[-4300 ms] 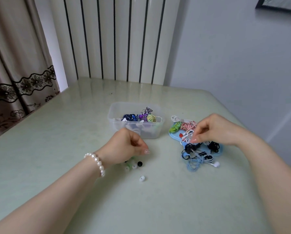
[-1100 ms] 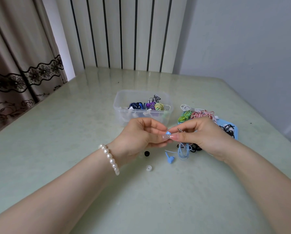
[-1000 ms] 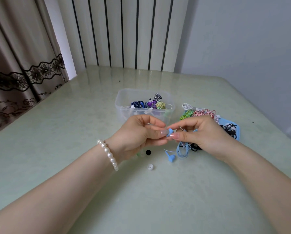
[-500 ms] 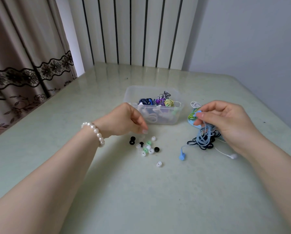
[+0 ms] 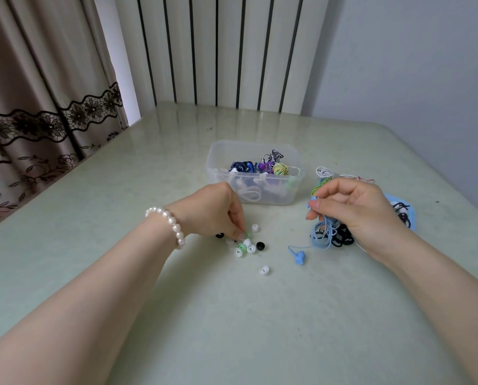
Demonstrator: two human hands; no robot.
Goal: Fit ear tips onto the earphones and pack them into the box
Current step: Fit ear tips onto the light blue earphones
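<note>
Your left hand (image 5: 215,211) fingertips down, pinching among small loose silicone ear tips (image 5: 244,244) on pale green table (image 5: 121,218), your right hand (image 5: 354,209) pinching light-blue wired earphones (image 5: 322,234), cord hanging, free bud (image 5: 298,256) lying flat, long axis toward you, clear plastic box (image 5: 255,173) beyond.

Your left hand (image 5: 215,209) is down among the ear tips (image 5: 246,244) at table (image 5: 93,218) centre; the box (image 5: 255,173) stands just behind them — wound earphones inside. Your right hand (image 5: 354,209) is right of the box, over a cable heap (image 5: 329,234).
</note>
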